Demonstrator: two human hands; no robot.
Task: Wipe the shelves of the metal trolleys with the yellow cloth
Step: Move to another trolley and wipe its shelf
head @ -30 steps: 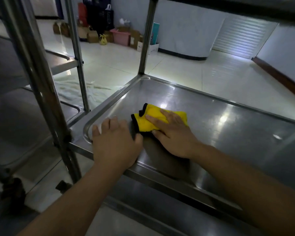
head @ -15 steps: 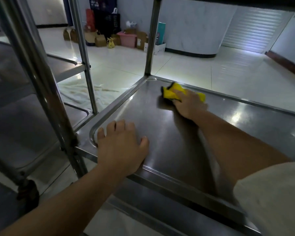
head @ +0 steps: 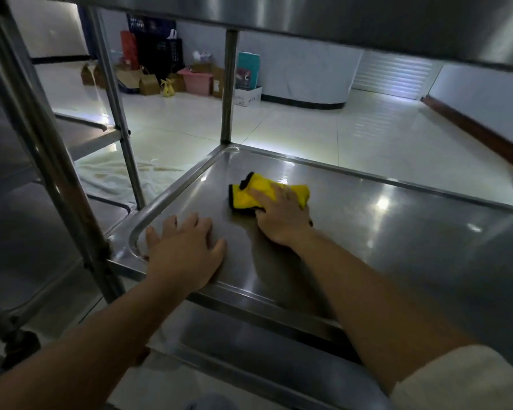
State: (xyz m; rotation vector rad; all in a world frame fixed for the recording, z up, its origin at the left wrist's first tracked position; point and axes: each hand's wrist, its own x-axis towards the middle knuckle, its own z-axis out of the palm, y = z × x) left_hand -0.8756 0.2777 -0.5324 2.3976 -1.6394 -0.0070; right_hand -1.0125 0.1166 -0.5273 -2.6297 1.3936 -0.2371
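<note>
The yellow cloth [head: 251, 192], edged in black, lies bunched on the middle shelf [head: 397, 232] of the metal trolley, left of centre. My right hand [head: 282, 217] presses down on the cloth, fingers spread over its right part. My left hand [head: 184, 253] rests flat and open on the shelf's near left corner, a short way left of the cloth. The upper shelf [head: 338, 16] of the same trolley hangs just overhead.
A second metal trolley [head: 27, 217] stands close on the left, with its uprights and shelves alongside. A white towel [head: 116, 176] lies on the tiled floor behind it. Boxes, bags and a pink bin [head: 197, 81] line the far wall.
My right hand pushed the cloth from near the front edge to the far left corner, then drew it back toward the middle. My left hand stayed planted on the near left corner.
</note>
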